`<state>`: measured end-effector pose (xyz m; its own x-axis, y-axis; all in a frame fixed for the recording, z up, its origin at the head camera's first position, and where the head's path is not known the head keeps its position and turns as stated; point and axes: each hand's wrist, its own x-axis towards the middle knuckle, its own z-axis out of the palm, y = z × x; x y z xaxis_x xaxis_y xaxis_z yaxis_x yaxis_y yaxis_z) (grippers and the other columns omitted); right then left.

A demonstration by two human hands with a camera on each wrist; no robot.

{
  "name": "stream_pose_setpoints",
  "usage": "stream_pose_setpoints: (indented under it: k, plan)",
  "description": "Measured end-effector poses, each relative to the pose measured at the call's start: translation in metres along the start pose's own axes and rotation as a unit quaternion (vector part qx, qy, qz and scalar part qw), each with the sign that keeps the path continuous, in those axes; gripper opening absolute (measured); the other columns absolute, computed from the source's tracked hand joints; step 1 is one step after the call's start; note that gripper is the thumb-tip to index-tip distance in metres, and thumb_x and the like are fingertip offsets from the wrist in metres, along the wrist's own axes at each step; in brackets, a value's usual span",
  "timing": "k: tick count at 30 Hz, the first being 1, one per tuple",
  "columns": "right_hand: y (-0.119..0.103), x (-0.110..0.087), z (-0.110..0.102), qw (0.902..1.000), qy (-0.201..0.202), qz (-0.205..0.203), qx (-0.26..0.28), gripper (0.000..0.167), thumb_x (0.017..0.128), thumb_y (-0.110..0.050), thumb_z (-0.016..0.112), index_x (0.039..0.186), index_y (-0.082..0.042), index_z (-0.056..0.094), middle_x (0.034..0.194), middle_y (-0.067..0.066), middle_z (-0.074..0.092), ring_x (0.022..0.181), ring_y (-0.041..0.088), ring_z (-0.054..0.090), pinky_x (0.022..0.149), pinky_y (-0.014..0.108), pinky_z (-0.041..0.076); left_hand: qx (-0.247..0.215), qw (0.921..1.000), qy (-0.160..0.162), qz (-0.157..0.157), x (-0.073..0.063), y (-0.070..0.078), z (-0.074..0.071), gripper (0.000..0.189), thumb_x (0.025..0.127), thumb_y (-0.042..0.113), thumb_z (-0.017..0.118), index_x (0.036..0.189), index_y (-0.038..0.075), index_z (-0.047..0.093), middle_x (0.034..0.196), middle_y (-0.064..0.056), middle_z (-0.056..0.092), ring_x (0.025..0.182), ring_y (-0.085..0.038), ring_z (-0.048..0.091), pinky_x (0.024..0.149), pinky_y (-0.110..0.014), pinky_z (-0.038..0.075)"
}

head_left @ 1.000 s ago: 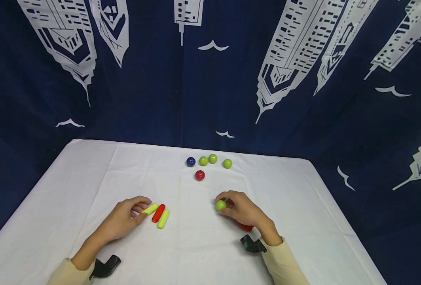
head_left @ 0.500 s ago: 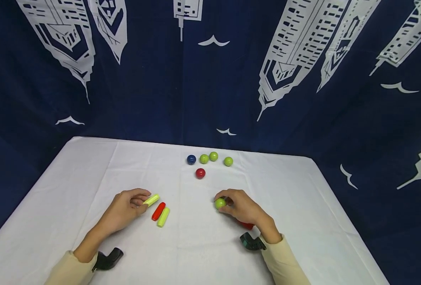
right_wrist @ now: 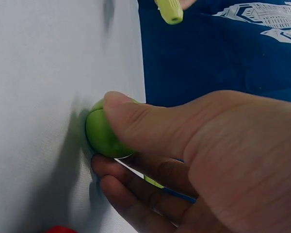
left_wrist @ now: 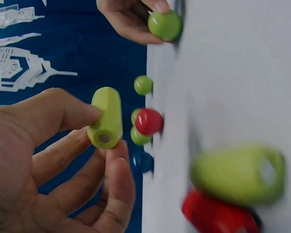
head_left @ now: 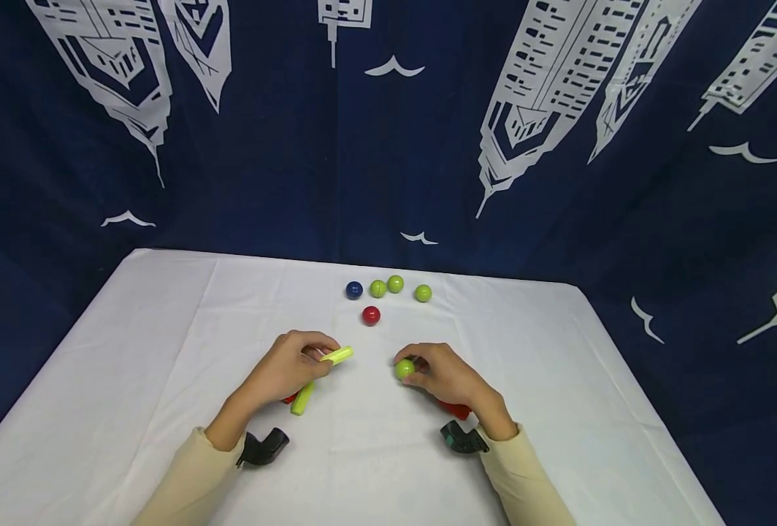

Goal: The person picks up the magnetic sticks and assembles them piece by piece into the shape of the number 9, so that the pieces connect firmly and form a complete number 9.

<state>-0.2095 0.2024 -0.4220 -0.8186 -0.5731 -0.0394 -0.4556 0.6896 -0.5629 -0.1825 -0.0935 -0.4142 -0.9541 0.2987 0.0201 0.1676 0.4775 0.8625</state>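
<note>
My left hand (head_left: 294, 365) pinches a yellow-green magnetic rod (left_wrist: 106, 116) between thumb and fingers, held above the table. A round metal spot shows in the rod's near end. My right hand (head_left: 444, 374) grips a green ball (head_left: 404, 369) at or just above the cloth; in the right wrist view the thumb (right_wrist: 131, 116) covers part of it. Below the left hand lie a second yellow-green rod (head_left: 302, 399) and a red rod (left_wrist: 216, 213), the red one mostly hidden in the head view. A red piece (head_left: 455, 410) lies partly hidden beneath the right wrist.
Toward the table's far edge lie a blue ball (head_left: 354, 291), a red ball (head_left: 371, 315) and three green balls (head_left: 423, 293). White cloth (head_left: 362, 467) covers the table. A dark blue printed curtain (head_left: 283, 183) hangs behind it.
My left hand has lifted the yellow-green rod off the table beside the others and carried it right, toward the right hand. The right hand has stayed nearly still with the green ball.
</note>
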Motion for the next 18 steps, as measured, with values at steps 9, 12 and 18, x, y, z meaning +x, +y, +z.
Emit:
stream_pose_setpoints:
  k: [9, 12, 18]
  plan:
    - [-0.001, -0.001, 0.000, 1.0000, 0.006, -0.006, -0.003, 0.028, 0.089, -0.009, 0.076, 0.116, -0.011, 0.070, 0.111, -0.001, 0.070, 0.091, 0.013, 0.062, 0.086, 0.035, 0.053, 0.024, 0.9957, -0.069, 0.057, 0.022, 0.020, 0.021, 0.015, 0.084, 0.003, 0.075, 0.099, 0.007, 0.076, 0.089, 0.001, 0.070, 0.080, -0.011, 0.057, 0.075, -0.024, 0.048]
    - [0.000, 0.000, 0.000, 0.9997, 0.015, -0.021, -0.005, 0.027, 0.088, -0.007, 0.075, 0.115, -0.010, 0.069, 0.110, 0.000, 0.070, 0.091, 0.014, 0.062, 0.086, 0.036, 0.054, 0.017, 0.9960, -0.067, 0.057, 0.026, 0.022, 0.029, 0.015, 0.084, 0.002, 0.074, 0.098, 0.006, 0.077, 0.087, 0.000, 0.070, 0.079, -0.011, 0.057, 0.075, -0.024, 0.047]
    - [-0.002, 0.002, 0.001, 0.9998, 0.007, -0.015, 0.008, 0.028, 0.090, -0.006, 0.074, 0.116, -0.012, 0.069, 0.111, -0.001, 0.069, 0.093, 0.014, 0.061, 0.088, 0.036, 0.053, 0.019, 0.9977, -0.059, 0.029, 0.028, 0.020, 0.046, 0.014, 0.086, 0.001, 0.072, 0.098, 0.007, 0.076, 0.088, -0.001, 0.068, 0.074, -0.011, 0.055, 0.068, -0.025, 0.045]
